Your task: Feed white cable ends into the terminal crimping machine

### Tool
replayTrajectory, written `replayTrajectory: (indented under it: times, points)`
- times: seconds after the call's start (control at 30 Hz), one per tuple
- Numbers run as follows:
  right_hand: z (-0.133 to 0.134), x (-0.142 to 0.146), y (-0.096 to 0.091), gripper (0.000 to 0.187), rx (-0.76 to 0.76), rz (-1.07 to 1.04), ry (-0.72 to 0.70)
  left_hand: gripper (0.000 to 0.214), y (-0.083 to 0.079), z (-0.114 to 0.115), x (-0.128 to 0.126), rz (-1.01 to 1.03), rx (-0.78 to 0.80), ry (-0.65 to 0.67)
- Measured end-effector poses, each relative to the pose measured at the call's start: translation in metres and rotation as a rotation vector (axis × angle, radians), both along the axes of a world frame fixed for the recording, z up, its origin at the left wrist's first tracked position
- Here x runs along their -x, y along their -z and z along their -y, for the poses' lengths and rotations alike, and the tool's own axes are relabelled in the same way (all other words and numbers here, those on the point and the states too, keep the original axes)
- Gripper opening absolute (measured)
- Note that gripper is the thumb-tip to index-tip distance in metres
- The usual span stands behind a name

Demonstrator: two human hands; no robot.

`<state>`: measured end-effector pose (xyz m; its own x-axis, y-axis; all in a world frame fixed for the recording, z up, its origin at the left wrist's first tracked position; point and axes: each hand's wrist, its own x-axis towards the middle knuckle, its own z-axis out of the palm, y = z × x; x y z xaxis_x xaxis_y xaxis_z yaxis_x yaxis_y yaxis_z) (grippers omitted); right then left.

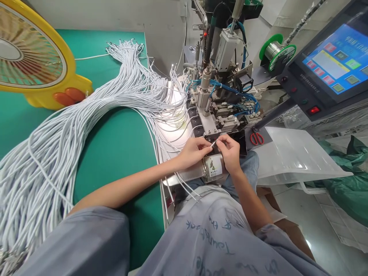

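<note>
My left hand [196, 152] pinches a white cable [213, 144] close to its end, in front of the machine [204, 99]. Close by on the right, my right hand [229, 151] has its thumb and forefinger pressed together at the tip of that cable, where thin wires seem to stick out. Both hands are just above a metal cylinder with a white label [214, 165]. A big bundle of white cables [115, 90] runs across the green table on the left, and several cable ends lie by the machine's lit plate.
A yellow fan [61, 50] stands at the left on the green table [115, 142]. On the right are a solder wire spool [275, 50], a tilted touch screen [336, 57], red-handled scissors [257, 138] and a translucent plastic tray [301, 153].
</note>
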<state>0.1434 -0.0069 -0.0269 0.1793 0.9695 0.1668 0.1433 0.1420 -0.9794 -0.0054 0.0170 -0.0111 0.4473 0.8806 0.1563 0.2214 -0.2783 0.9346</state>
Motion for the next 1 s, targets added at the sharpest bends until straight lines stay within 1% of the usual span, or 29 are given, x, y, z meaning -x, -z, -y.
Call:
replayTrajectory:
  times: [0.07,0.13,0.17,0.23,0.3,0.33,0.43,0.53,0.63,0.7,0.87,1.0]
  points:
    - [0.001,-0.003,-0.001,0.01,-0.03,0.051,-0.021,0.013,0.003,-0.001,0.001,-0.022,-0.013,0.03]
    - [0.002,-0.007,0.0,0.012,-0.04,0.122,-0.056,0.015,0.007,-0.003,0.002,-0.076,-0.046,0.087]
    - [0.002,-0.01,0.002,0.012,-0.027,0.153,-0.082,0.017,0.009,-0.004,0.003,-0.126,-0.092,0.125]
    - [0.001,-0.017,0.008,0.013,0.026,0.198,-0.134,0.019,0.015,-0.006,0.004,-0.28,-0.249,0.197]
    - [-0.001,-0.023,0.015,0.014,0.073,0.222,-0.166,0.025,0.02,-0.008,0.005,-0.469,-0.415,0.231]
    - [-0.003,-0.026,0.019,0.014,0.086,0.228,-0.172,0.027,0.023,-0.008,0.005,-0.55,-0.469,0.235]
    - [-0.007,-0.03,0.029,0.016,0.119,0.228,-0.164,0.029,0.027,-0.007,0.004,-0.691,-0.528,0.221]
    - [-0.01,-0.031,0.037,0.018,0.171,0.179,-0.134,0.032,0.029,-0.007,0.004,-0.756,-0.569,0.203]
    - [-0.012,-0.03,0.041,0.018,0.225,0.095,-0.108,0.039,0.029,-0.005,0.005,-0.812,-0.621,0.222]
    - [-0.012,-0.029,0.042,0.019,0.26,0.04,-0.098,0.039,0.03,-0.005,0.005,-0.833,-0.642,0.228]
    - [-0.013,-0.026,0.038,0.024,0.375,-0.079,-0.092,0.034,0.03,-0.005,0.004,-0.869,-0.691,0.216]
    - [-0.016,-0.025,0.034,0.026,0.455,-0.145,-0.09,0.031,0.027,-0.006,0.003,-0.914,-0.752,0.24]
